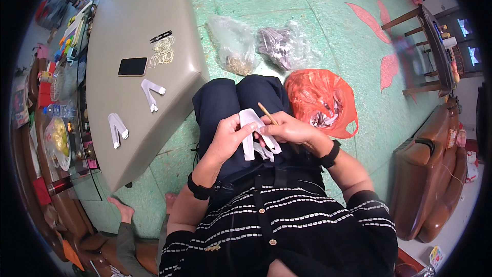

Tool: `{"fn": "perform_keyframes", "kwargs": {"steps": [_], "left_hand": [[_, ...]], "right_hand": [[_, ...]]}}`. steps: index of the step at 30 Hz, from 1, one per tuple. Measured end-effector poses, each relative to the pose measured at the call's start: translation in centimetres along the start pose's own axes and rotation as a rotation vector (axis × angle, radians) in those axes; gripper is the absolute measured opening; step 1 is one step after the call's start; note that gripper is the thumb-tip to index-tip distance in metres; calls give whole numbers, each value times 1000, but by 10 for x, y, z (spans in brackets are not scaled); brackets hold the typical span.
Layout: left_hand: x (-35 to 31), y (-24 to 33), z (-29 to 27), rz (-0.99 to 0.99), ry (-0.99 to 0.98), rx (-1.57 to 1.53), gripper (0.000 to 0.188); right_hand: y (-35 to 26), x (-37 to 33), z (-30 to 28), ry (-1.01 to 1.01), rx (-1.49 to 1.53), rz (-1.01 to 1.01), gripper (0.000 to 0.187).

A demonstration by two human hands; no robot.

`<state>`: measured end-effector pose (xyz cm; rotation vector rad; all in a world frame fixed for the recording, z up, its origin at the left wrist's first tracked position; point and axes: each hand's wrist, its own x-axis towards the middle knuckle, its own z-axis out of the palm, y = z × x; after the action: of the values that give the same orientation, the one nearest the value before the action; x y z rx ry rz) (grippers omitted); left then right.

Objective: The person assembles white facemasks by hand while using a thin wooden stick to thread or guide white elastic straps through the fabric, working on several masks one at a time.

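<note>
Green flooring [246,0] lies beneath dark trousers [218,103]. Over them, fingers closed, the left hand [224,139] pinches a folded white strip [248,117]; the right hand [291,127] pinches its right leg and a thin stick [267,113].

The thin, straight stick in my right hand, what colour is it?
The stick is tan, best seen in the head view.

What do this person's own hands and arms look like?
The left hand and right hand are ungloved. The left wristband and right wristband are both black. The short left sleeve and right sleeve are black with dashed white stripes.
</note>
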<state>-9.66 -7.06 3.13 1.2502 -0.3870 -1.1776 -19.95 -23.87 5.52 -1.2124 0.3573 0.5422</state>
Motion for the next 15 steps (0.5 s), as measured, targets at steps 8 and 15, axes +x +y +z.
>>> {"fn": "perform_keyframes", "kwargs": {"steps": [8, 15], "left_hand": [[1, -10, -6, 43, 33, 191, 17], [1, 0, -15, -131, -186, -156, 15]], "right_hand": [[19, -7, -3, -91, 236, 215, 19], [15, -3, -4, 30, 108, 8, 16]]}}
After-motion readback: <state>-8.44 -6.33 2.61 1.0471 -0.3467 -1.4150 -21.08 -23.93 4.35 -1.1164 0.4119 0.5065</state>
